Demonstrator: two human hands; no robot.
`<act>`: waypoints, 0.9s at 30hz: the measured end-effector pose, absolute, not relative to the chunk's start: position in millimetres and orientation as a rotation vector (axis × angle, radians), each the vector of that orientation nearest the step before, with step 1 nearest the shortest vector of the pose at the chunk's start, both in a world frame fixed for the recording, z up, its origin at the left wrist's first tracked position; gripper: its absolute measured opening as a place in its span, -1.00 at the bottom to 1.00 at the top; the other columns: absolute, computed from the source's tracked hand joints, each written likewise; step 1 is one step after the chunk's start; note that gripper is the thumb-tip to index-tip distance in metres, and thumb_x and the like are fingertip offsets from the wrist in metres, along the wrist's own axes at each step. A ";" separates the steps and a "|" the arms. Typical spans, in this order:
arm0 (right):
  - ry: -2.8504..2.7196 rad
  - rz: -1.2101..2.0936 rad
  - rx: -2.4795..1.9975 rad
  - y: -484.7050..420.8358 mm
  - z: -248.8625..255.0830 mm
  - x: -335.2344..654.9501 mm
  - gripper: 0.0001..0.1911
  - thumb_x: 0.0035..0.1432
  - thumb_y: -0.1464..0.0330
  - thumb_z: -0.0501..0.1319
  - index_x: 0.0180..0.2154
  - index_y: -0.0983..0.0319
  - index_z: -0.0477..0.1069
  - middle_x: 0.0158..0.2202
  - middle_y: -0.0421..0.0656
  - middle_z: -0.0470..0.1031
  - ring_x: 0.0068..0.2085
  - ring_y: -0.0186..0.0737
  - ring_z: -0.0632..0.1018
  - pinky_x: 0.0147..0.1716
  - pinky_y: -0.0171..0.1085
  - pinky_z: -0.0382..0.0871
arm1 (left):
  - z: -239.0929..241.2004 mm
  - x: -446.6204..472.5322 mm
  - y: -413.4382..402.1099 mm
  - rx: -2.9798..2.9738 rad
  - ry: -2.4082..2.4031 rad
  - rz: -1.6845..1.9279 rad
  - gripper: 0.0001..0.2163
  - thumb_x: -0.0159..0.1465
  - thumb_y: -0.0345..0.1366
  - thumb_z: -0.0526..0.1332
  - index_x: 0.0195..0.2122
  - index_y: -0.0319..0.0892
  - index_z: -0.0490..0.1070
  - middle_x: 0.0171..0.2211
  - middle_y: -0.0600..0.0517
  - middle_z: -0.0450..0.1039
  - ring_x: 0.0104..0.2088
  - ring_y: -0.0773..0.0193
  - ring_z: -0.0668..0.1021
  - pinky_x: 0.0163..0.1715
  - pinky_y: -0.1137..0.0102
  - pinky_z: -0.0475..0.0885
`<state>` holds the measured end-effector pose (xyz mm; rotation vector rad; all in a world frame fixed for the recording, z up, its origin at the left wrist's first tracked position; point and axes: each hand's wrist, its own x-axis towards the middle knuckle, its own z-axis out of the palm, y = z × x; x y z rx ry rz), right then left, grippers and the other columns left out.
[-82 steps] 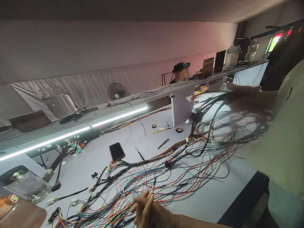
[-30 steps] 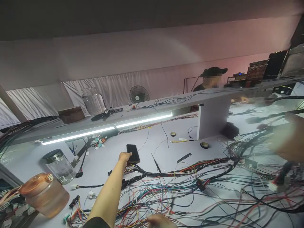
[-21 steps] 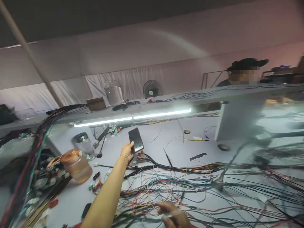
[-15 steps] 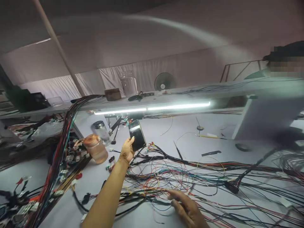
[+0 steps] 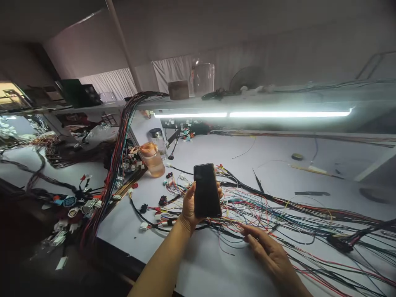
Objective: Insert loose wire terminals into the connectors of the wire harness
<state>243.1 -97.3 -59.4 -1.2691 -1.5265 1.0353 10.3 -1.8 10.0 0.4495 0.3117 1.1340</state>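
Note:
My left hand (image 5: 189,204) is wrapped round a smartphone (image 5: 206,192) with a dark screen, held upright above the table and facing me. Behind and below the phone spreads a tangle of thin coloured wires (image 5: 247,208), part of a wiring harness. My right hand (image 5: 269,251) is low at the near side of these wires, its fingers stretched forward and the thumb slightly apart from the index finger. Nothing shows between them. Dark and white connectors (image 5: 163,201) lie left of the phone at the harness ends.
An orange-lidded water bottle (image 5: 152,160) and a glass jar with a dark lid (image 5: 158,142) stand at the back left. A thick wire bundle (image 5: 123,136) hangs from the shelf. A lit tube lamp (image 5: 287,114) runs beneath the shelf. A roll of tape (image 5: 297,156) lies at the back right.
My left hand has brought the phone nearer and turned it upright. My right hand stays low by the wires. The view has swung to the left and downward.

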 end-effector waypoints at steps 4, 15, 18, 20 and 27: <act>-1.549 1.038 -1.272 -97.7 -57.8 243.7 -0.64 0.29 0.07 0.14 0.00 0.09 0.47 -0.07 -0.13 0.53 -0.09 -0.22 0.57 -0.05 -0.37 0.48 | -0.2 5.2 -2.9 0.420 0.287 1.101 -0.29 0.09 0.02 0.36 0.14 -0.40 0.33 0.05 -0.27 0.42 -0.02 -0.02 0.52 0.12 0.12 0.36; -1.572 1.018 -1.194 -100.5 -49.7 241.9 -0.73 0.33 0.17 0.13 -0.03 0.10 0.46 -0.12 -0.14 0.53 -0.09 -0.25 0.55 -0.05 -0.35 0.47 | -11.4 5.5 1.6 0.405 0.395 1.222 -0.44 0.17 0.16 0.25 -0.06 -0.26 0.47 -0.15 -0.12 0.49 -0.15 0.08 0.55 0.06 0.11 0.43; -1.575 0.966 -1.114 -99.6 -51.5 240.6 -0.76 0.35 0.23 0.12 -0.02 0.12 0.45 -0.16 -0.13 0.53 -0.16 -0.26 0.56 -0.15 -0.34 0.50 | -11.3 2.6 3.9 0.425 0.402 1.233 -0.44 0.15 0.16 0.28 -0.08 -0.27 0.48 -0.18 -0.12 0.50 -0.16 0.08 0.57 0.08 0.10 0.42; -1.575 0.912 -1.022 -99.8 -45.0 238.1 -0.77 0.35 0.30 0.10 -0.01 0.12 0.43 -0.18 -0.11 0.52 -0.19 -0.26 0.56 -0.26 -0.34 0.51 | -11.7 -0.2 5.5 0.457 0.428 1.219 -0.41 0.13 0.19 0.27 -0.05 -0.26 0.46 -0.18 -0.14 0.51 -0.16 0.04 0.57 0.05 0.05 0.44; -1.730 0.643 -0.751 -140.4 68.1 237.2 -0.71 0.31 0.38 0.13 0.02 0.03 0.42 -0.21 -0.12 0.53 -0.18 -0.19 0.55 -0.18 -0.16 0.53 | -12.5 -4.1 8.8 0.577 0.498 1.072 -0.13 0.12 0.40 -0.05 0.05 -0.36 0.39 -0.20 -0.27 0.52 -0.25 -0.08 0.60 -0.26 0.08 0.55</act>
